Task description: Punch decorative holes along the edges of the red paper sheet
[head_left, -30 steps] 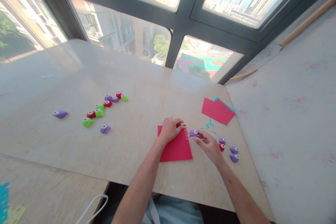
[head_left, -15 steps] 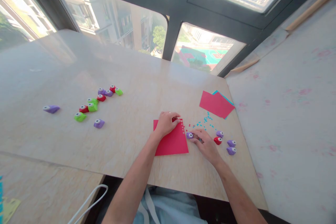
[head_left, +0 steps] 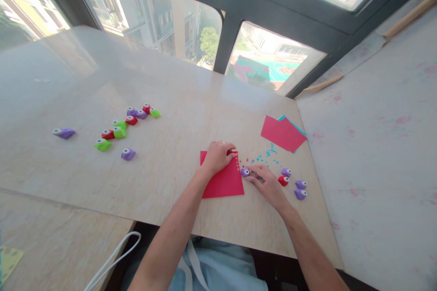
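Red paper sheet (head_left: pixel 223 182): square, flat on the desk (head_left: pixel 170 159) near its front edge, right of centre; a row of small punched holes along its right edge. Purple punch (head_left: pixel 245 172): small, white-buttoned, resting just beside that perforated edge.

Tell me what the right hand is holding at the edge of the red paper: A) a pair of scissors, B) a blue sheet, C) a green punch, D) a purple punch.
D: the right hand grips a small purple punch against the right edge of the red paper, which the left hand presses flat on the table.
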A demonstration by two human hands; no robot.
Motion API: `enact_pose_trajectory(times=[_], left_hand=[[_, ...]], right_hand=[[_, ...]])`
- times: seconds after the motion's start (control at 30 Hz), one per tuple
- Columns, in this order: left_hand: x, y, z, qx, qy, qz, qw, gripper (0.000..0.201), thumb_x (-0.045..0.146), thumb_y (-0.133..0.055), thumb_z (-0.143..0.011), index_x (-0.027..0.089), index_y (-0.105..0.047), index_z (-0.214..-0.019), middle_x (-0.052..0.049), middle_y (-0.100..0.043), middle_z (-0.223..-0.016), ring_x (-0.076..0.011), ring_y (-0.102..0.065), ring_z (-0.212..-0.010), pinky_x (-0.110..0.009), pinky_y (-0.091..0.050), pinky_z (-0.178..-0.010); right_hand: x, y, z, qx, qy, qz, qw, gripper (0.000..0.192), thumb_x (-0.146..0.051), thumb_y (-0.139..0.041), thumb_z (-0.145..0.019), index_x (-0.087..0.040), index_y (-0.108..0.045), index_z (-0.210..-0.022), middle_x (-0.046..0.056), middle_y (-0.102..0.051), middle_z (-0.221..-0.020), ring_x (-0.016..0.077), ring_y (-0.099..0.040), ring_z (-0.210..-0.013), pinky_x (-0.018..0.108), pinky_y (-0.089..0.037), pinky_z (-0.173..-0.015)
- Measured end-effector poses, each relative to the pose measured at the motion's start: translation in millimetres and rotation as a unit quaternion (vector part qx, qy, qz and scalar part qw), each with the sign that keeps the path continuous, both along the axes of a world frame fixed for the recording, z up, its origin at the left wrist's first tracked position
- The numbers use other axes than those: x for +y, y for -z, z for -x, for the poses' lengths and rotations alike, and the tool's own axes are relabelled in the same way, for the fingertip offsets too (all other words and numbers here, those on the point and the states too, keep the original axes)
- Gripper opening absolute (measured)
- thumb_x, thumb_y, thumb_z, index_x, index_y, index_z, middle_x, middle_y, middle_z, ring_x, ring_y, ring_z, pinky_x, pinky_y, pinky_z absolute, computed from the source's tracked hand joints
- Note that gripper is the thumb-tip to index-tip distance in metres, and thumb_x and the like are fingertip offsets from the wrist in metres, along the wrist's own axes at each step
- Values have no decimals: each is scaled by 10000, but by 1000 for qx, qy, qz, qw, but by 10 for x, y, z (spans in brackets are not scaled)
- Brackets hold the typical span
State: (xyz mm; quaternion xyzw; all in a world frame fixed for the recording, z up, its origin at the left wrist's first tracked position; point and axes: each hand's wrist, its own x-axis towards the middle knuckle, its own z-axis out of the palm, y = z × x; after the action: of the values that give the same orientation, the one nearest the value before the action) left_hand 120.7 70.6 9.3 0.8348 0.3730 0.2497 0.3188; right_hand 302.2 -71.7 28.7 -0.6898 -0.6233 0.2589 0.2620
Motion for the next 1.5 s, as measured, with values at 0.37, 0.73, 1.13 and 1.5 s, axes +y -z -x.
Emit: enact_pose_trajectory(times=[0.37,0.73,1.13,1.5], left_hand=[[22,10,-8,-23,2,23,999,200,155,-635,-811,194,-728,-984,-53,-759,-914,-185,-682,-873,-316,-491,-867],[44,35,28,-91,-5,98,991,217,175,-647,-800,187,-727,-1002,-55,-760,-914,-167,-692,-838,-293,-531,-826],[43,25,33,-81,-3,94,992,234,132,-633,-788,172,-721,-1002,-54,-760,-888,-162,-693,-824,-282,-528,-810],[58,-25,-14,-33,2,53,998,213,154,-633,-809,170,-730,-998,-70,-762,-892,-178,-691,-828,-310,-514,-851]], right_hand=[[4,-17,-5,7,-3,-1,1000,313,-398,-585,-900,-242,-685,-1152,73,-660,-996,218,-608,-895,352,-500,-799],[3,-4,3,9,5,0,1000,313,-410,-578,-896,-255,-694,-1142,76,-679,-1022,230,-613,-924,348,-502,-773],[3,0,16,25,13,-6,1000,301,-401,-588,-889,-246,-698,-1123,68,-675,-1010,218,-612,-912,344,-498,-794],[1,-16,50,29,29,-7,999,297,-428,-587,-881,-263,-712,-1093,77,-677,-1039,228,-621,-915,351,-518,-767]])
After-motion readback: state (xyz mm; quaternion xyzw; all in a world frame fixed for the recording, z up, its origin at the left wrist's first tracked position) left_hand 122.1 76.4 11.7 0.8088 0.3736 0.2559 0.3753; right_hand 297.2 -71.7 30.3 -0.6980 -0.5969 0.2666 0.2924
